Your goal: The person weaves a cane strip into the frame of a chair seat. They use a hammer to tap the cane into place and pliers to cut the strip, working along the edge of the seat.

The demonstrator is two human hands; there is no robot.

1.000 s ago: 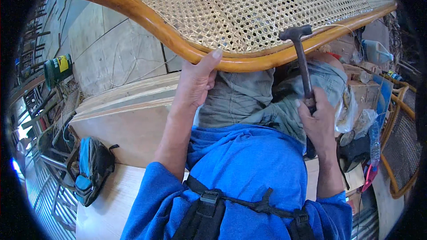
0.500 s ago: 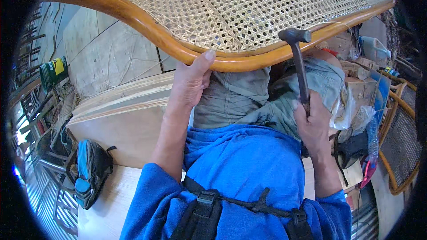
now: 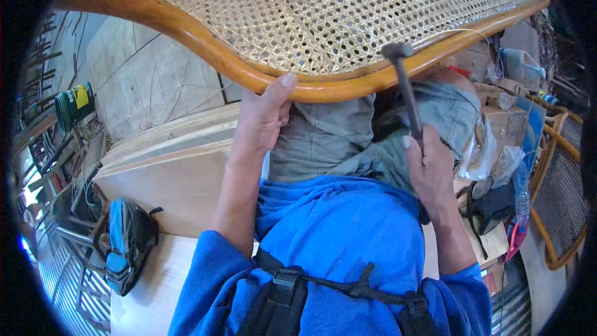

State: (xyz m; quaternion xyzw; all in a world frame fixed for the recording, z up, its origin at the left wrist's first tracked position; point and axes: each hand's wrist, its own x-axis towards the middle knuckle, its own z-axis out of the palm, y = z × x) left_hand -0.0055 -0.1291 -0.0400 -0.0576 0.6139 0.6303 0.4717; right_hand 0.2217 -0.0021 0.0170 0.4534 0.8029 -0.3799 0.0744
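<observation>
Across my lap lies a curved, varnished wooden frame (image 3: 205, 46) with a woven cane panel (image 3: 348, 12) set inside it. My left hand (image 3: 266, 112) grips the frame's near edge, its thumb on top and the other fingers curled underneath, partly hidden. My right hand (image 3: 431, 171) is closed around the handle of a hammer (image 3: 408, 96). The dark hammer head, a little blurred, is over the frame's near rail, right of my left hand; whether it touches cannot be told. A thin loose cane strand (image 3: 460, 30) arcs along the rail at the right.
Stacked plywood sheets (image 3: 168, 177) lie left of my legs, with a blue and black backpack (image 3: 127, 246) beside them. A green can (image 3: 73, 106) stands far left. At right are a white plastic jug (image 3: 522, 65), plastic bags (image 3: 482, 155) and another cane-panelled frame (image 3: 563, 193).
The hammer head has shifted slightly left, and my right hand has moved up a little. My left hand keeps its hold on the frame.
</observation>
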